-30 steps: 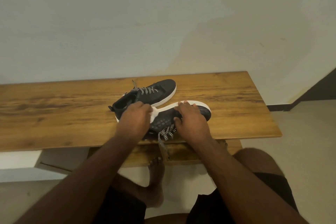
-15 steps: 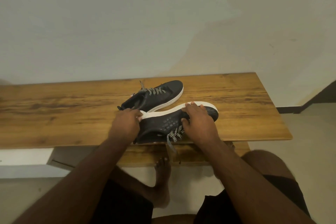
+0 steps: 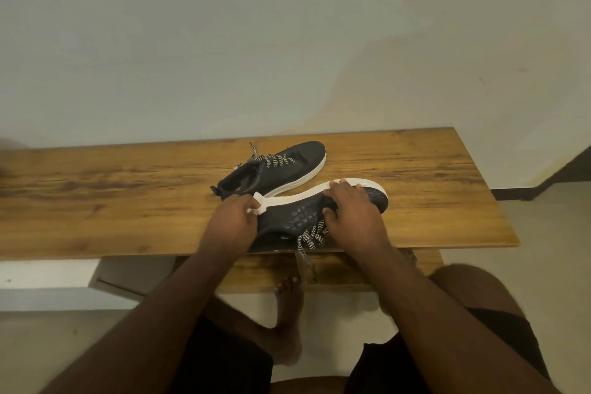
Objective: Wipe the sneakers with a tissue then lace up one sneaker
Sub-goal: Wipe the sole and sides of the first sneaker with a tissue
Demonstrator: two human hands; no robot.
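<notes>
Left hand (image 3: 233,217): pinches white tissue (image 3: 259,205) at heel of tipped black white-soled sneaker (image 3: 297,217).
Right hand (image 3: 351,211): grips its toe.
Axis: sole edge runs rightward from left hand.

We see a dim, warm, yellowish scene, lit softly from overhead, with no glare. The pale plastered wall (image 3: 287,35) shows a broad faint shadow toward 2 o'clock. The brown wooden tabletop (image 3: 96,201) bows at its ends from wide-angle distortion, and a blurred smudge sits at 9 o'clock. The forearms toward 6 o'clock are dark and soft
</notes>
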